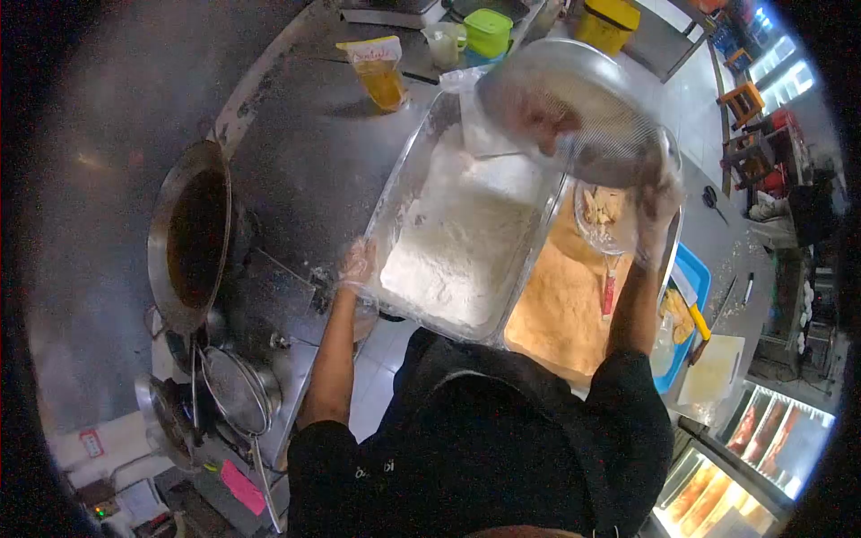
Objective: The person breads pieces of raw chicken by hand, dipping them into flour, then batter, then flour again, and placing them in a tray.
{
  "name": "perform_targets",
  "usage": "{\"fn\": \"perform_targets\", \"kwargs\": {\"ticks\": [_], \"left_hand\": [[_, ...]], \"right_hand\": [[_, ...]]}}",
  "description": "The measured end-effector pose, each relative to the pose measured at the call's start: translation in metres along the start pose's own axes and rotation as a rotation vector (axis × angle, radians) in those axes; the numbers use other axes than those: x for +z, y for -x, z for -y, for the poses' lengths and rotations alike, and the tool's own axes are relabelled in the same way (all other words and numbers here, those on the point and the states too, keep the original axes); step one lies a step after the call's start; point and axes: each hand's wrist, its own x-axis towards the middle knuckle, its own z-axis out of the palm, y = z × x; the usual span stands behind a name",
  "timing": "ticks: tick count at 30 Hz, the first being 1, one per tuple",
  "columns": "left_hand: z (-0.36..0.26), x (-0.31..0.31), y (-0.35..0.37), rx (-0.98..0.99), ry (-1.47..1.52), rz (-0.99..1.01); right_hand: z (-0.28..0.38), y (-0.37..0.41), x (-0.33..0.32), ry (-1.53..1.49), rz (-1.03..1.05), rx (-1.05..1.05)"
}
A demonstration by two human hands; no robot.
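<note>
My left hand (357,263), in a clear plastic glove, has its fingers at the lower left rim of a metal tray (523,309) holding white flour (457,242). At the right, my right hand (659,193) is closed on the edge of a large round mesh sieve (592,99), tilted above the trays' far end. Something reddish shows blurred through the mesh. Beside the flour, a second tray holds orange-tan powder (560,296), with a bowl of pale pieces (603,215) and a red-handled tool (610,287) on it.
A wok of dark liquid (195,238) stands left. A pouch of yellow liquid (378,76), a measuring jug (444,43) and a green container (488,34) are at the back. A blue tray (691,269) with a yellow-handled knife (698,320) and a cutting board (711,369) lie right.
</note>
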Motion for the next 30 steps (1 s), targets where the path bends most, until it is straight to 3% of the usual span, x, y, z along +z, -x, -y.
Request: {"fn": "perform_targets", "kwargs": {"ticks": [2,4,7,8,10,12,14,15,17,18,20,21,22,23,24,26,28,30], "left_hand": [[0.032,0.064,0.003,0.294,-0.282,-0.406],[0.0,0.0,0.01,0.223,-0.129,-0.414],[-0.01,-0.026,0.011,0.054,0.166,-0.258],[-0.012,-0.03,0.01,-0.012,0.238,-0.162],[-0.018,-0.045,0.007,-0.153,0.329,0.038],[-0.024,-0.049,0.001,-0.274,0.429,0.112],[-0.026,-0.041,0.0,-0.378,0.571,0.04],[-0.024,-0.035,0.006,-0.24,0.374,-0.099],[-0.023,-0.027,0.013,-0.04,0.124,-0.249],[-0.022,-0.026,0.015,0.018,0.072,-0.268],[-0.023,-0.042,0.011,-0.034,0.197,-0.121],[-0.025,-0.051,0.01,-0.061,0.221,-0.068],[-0.032,-0.061,0.009,-0.083,0.173,-0.052],[-0.037,-0.065,0.009,-0.101,0.128,-0.034],[-0.035,-0.055,0.012,-0.02,-0.011,-0.147],[-0.027,-0.031,0.016,0.136,-0.288,-0.383],[-0.034,-0.045,0.015,0.022,-0.071,-0.258],[-0.035,-0.042,0.013,0.023,-0.012,-0.298]], "right_hand": [[0.052,0.021,-0.009,-0.258,0.015,-0.093],[0.052,0.057,-0.003,-0.293,0.122,-0.086],[0.06,0.042,0.017,-0.375,0.14,-0.087],[0.058,0.037,0.023,-0.516,0.126,0.04],[0.034,0.024,0.034,-0.515,0.089,0.124],[-0.041,0.007,0.047,-0.072,0.039,0.052],[-0.094,-0.02,0.058,0.348,-0.109,-0.37],[-0.122,-0.033,0.064,0.561,-0.253,-0.55],[-0.195,-0.043,0.109,0.755,-0.109,-0.383],[-0.23,-0.045,0.139,0.799,0.056,-0.16],[-0.26,-0.034,0.163,0.769,0.124,-0.019],[-0.26,-0.027,0.166,0.676,0.012,-0.036],[-0.25,-0.02,0.163,0.67,0.057,-0.192],[-0.239,-0.012,0.161,0.474,0.027,-0.13],[-0.216,-0.006,0.155,0.283,0.001,-0.065],[-0.2,0.004,0.135,0.485,0.161,-0.165],[-0.153,0.034,0.114,0.665,0.026,-0.442],[-0.087,0.08,0.089,0.108,0.108,-0.61]]}}
